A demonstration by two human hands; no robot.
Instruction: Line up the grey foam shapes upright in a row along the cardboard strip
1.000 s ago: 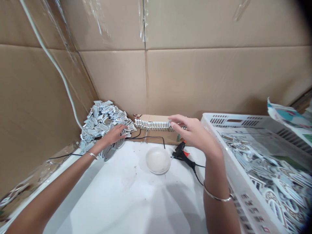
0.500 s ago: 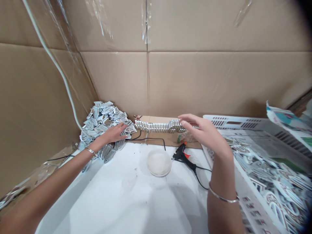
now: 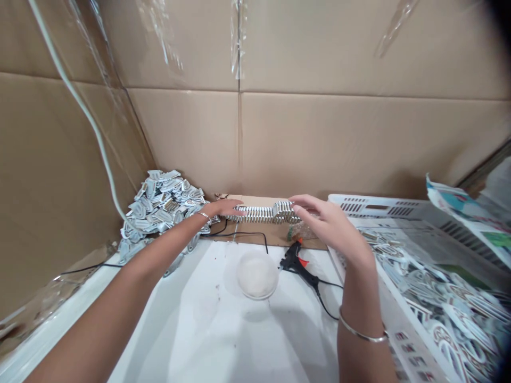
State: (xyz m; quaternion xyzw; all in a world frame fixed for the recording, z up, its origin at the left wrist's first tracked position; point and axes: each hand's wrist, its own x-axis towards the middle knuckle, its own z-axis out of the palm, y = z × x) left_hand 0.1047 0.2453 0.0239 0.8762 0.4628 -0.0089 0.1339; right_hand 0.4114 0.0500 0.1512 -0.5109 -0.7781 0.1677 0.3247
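From my remote station I note the row of pieces (image 3: 257,214) on a cardboard strip (image 3: 275,234) at the table's (image 3: 211,319) far edge. The left hand (image 3: 225,207) partly hides its left end, the right hand (image 3: 321,217) its right; I cannot tell whether either grips. The crate (image 3: 375,200) is cut off. Dark specks mark the white table; cardboard walls (image 3: 319,149) enclose it.

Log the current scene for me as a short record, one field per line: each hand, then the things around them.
Left hand: at the left end of the row of thin pieces; grip unclear
Right hand: at the row's right part, beside a raised section
Pile of pieces: left, against the cardboard
White dish: in front of the row
Glue gun: right of the dish
White crate: far right, holding loose pieces
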